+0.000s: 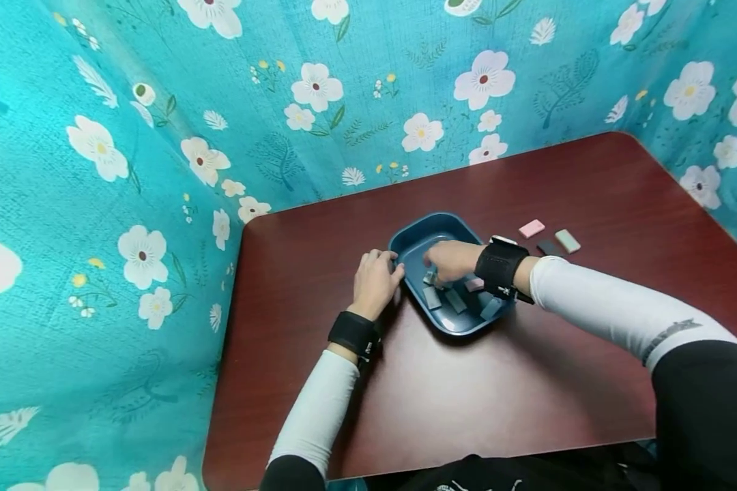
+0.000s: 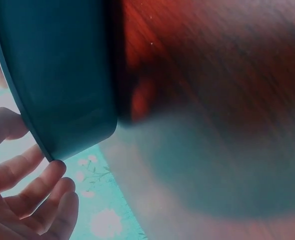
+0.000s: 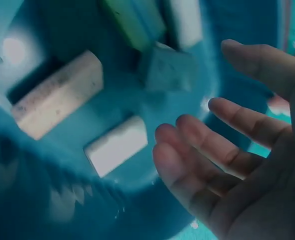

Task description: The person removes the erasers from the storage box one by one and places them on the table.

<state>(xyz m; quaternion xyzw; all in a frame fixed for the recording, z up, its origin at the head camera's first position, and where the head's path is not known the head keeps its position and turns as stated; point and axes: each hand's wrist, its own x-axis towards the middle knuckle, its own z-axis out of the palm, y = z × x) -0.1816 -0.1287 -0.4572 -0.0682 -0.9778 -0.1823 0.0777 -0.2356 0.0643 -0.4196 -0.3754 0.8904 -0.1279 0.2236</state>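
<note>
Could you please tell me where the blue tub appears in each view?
Head: the blue tub sits right of centre, the right hand over it.
Left wrist: its outer wall, upper left.
Right wrist: its inside fills much of the picture, with blocks.
Shared landmark: turquoise cloth.

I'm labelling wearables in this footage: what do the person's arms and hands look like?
Left hand and right hand are bare. Each wrist wears a white-marked black strap. White sleeves cover the forearms, black sleeves above. The right white sleeve bears a grey mark.
</note>
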